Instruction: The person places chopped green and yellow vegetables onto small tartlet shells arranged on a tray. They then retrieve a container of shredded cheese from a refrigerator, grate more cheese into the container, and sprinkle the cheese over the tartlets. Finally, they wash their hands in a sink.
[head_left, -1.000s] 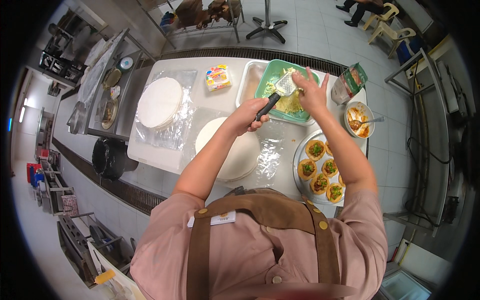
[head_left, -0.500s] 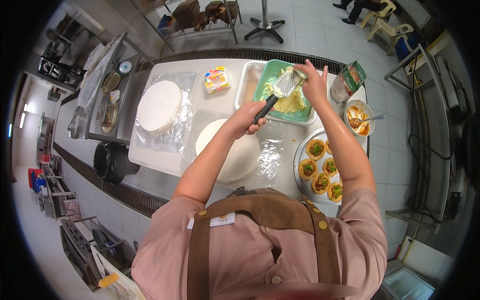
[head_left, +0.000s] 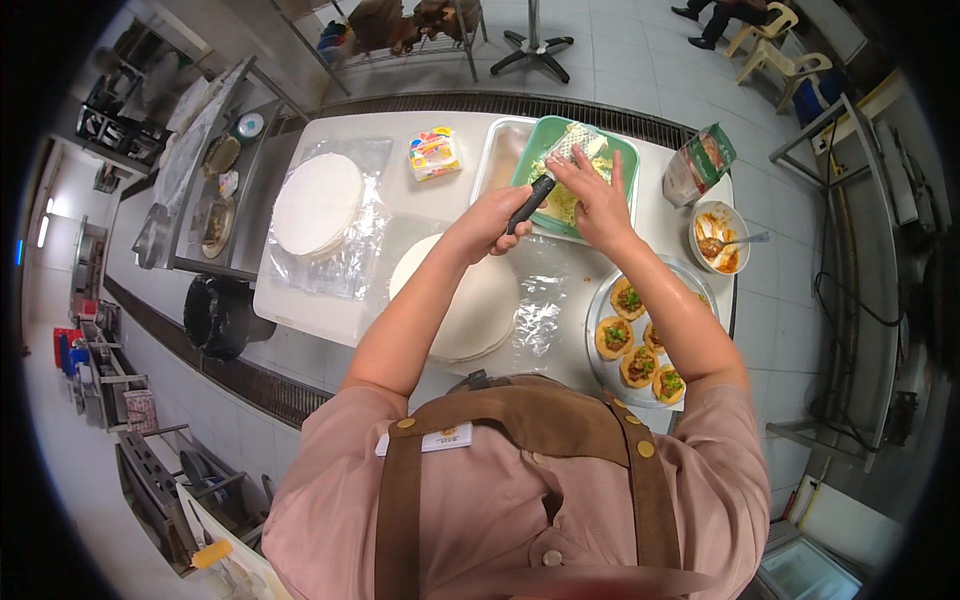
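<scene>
My left hand (head_left: 490,226) is wrapped around the black handle (head_left: 530,205) of a hand grater. Its metal grating face (head_left: 572,142) lies over a green tray (head_left: 629,172), with pale yellow shreds, likely grated cheese (head_left: 558,207), beneath. Fingers spread, my right hand (head_left: 598,203) is open over the lower end of the grater, touching or just above it; I see nothing held in it. The green tray sits in a larger whitish tray (head_left: 492,170). Below my right forearm, a round metal tray (head_left: 598,290) holds several small topped rounds (head_left: 614,338).
Stacks of white round sheets (head_left: 318,204) lie on clear plastic at left and centre (head_left: 455,310). A small printed carton (head_left: 434,153) stands behind. At right are a green pouch (head_left: 698,165) and a sauce-smeared bowl (head_left: 718,237) with a spoon. A black bin (head_left: 222,318) stands left of the table.
My right hand has moved left and down from the grater's far end toward its handle end, fingers spreading. The grating face now points further away from me. My left hand keeps its grip.
</scene>
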